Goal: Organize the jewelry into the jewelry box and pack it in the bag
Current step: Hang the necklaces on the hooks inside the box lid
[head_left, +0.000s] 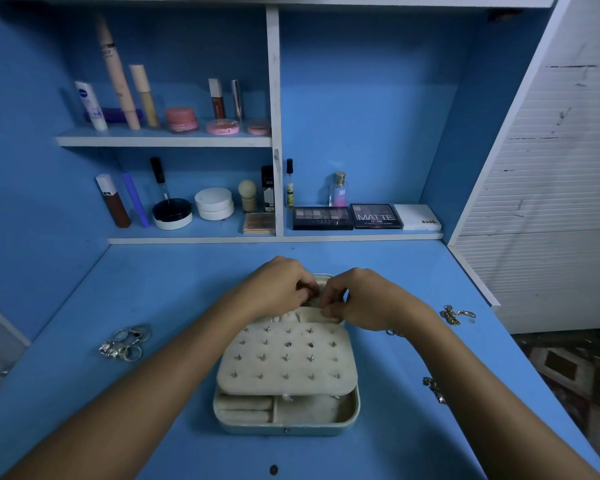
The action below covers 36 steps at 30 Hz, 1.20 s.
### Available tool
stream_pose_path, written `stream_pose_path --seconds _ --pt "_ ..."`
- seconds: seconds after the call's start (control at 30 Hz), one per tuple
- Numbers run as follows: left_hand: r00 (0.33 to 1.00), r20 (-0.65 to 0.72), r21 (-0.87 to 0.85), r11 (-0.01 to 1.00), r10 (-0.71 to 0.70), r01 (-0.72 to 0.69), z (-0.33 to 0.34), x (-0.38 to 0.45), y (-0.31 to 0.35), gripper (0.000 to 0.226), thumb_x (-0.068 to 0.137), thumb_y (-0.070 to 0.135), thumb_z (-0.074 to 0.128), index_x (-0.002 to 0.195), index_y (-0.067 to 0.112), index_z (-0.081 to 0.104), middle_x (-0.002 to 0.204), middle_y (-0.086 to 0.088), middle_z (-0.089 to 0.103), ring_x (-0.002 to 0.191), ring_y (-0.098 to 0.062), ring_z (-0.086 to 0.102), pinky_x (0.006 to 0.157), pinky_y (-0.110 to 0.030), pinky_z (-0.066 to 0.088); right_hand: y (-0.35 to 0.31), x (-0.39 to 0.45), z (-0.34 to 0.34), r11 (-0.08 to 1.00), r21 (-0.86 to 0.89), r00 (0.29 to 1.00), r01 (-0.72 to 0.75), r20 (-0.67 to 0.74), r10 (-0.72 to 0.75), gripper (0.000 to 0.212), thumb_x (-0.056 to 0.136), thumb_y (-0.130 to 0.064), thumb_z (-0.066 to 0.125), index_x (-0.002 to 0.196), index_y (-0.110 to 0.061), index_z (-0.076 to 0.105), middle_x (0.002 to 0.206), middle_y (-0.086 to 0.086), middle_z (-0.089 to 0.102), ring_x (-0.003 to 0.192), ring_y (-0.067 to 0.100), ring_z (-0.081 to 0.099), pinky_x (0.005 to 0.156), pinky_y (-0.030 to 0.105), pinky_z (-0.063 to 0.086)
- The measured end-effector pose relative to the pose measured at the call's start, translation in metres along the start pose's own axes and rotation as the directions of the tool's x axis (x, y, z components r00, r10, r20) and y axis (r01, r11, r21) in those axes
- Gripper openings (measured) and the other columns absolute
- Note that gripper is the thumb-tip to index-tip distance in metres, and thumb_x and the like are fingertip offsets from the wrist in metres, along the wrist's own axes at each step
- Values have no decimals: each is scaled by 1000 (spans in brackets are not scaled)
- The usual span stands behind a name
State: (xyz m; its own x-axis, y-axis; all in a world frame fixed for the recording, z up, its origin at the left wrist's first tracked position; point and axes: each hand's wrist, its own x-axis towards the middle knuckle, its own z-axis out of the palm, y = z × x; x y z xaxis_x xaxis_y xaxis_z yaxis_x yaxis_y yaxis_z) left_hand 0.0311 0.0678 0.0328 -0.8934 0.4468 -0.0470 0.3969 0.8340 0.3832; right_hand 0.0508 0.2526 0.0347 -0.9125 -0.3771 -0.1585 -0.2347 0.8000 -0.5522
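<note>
A cream, soft-lined jewelry box (286,415) with round corners sits open in the middle of the blue bench (174,282). A flat cream panel (286,358) dotted with small silver earring studs lies across it, and below the panel at 6 o'clock you can see the padded ring rolls and a square pocket. Both hands meet at the far edge of the box, at 12 o'clock. The left hand (278,289) has its fingers curled and pinches something tiny that is too small to make out. The right hand (355,297) also pinches with bent fingers, right at the cream gathered pocket of the box's lid. A pile of silver rings (127,342) lies at 9 o'clock from the box. A gold chain with a clasp (456,315) lies at 2 o'clock, and another small chain (434,389) lies at 3 o'clock. Makeup tubes, jars and dark eyeshadow palettes (349,217) stand on the shelves behind.
</note>
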Motion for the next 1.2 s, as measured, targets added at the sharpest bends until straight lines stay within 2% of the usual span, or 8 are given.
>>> stream_pose_path --seconds 0.13,0.23,0.33,0.57,0.7,0.8,1.03,1.2 --pt "997 58 -51 997 -50 53 -4 -6 2 36 92 9 49 99 28 79 89 10 66 82 -22 66 76 -40 58 2 0 -1 1000 19 1000 21 -2 -21 8 89 -20 72 87 -27 73 88 -11 67 69 0 56 61 11 38" --pt "994 88 -63 995 -66 71 -5 -10 6 34 92 9 48 96 25 78 85 11 66 68 -14 61 65 -32 55 3 0 -1 999 7 999 35 -7 -35 7 89 -21 72 87 -27 73 89 -11 68 68 -1 55 59 9 38" --pt "991 100 -60 993 -92 98 -6 -12 9 31 92 11 48 92 21 77 68 14 58 57 -8 50 55 -24 41 2 1 -2 999 4 999 38 -8 -38 9 89 -21 72 84 -28 71 87 -12 67 66 -3 55 57 7 37" --pt "974 177 -19 989 -141 147 -9 -10 12 26 92 16 47 81 22 70 72 14 59 66 -8 53 59 -24 43 3 1 -3 999 -3 999 33 -1 -33 8 89 -22 72 85 -29 71 87 -13 66 69 -1 55 58 9 38" --pt "971 181 -4 987 -156 160 -7 -11 13 22 90 22 50 84 25 71 85 7 64 83 -17 62 78 -39 55 3 1 -3 999 3 999 32 -5 -32 12 89 -23 72 81 -32 68 86 -14 65 68 -2 55 58 8 36" --pt "978 148 -18 988 -149 154 -6 -12 13 22 88 21 52 81 23 72 87 8 66 85 -15 63 81 -39 57 2 2 -3 999 -2 999 36 1 -36 18 89 -23 71 78 -35 65 84 -15 64 69 -2 55 59 10 37" --pt "975 166 -40 987 -146 155 -9 -11 16 17 89 24 56 84 25 72 82 13 64 77 -9 60 72 -31 53 0 1 -6 999 -20 999 33 14 -32 19 90 -22 70 79 -36 65 83 -18 63 69 -3 54 57 8 36" --pt "973 180 -37 988 -144 153 -8 -11 17 14 88 28 58 82 24 70 76 11 62 70 -7 55 62 -24 43 0 0 -4 999 -16 999 31 15 -31 14 90 -24 70 81 -34 67 82 -18 63 68 -3 54 57 7 35"
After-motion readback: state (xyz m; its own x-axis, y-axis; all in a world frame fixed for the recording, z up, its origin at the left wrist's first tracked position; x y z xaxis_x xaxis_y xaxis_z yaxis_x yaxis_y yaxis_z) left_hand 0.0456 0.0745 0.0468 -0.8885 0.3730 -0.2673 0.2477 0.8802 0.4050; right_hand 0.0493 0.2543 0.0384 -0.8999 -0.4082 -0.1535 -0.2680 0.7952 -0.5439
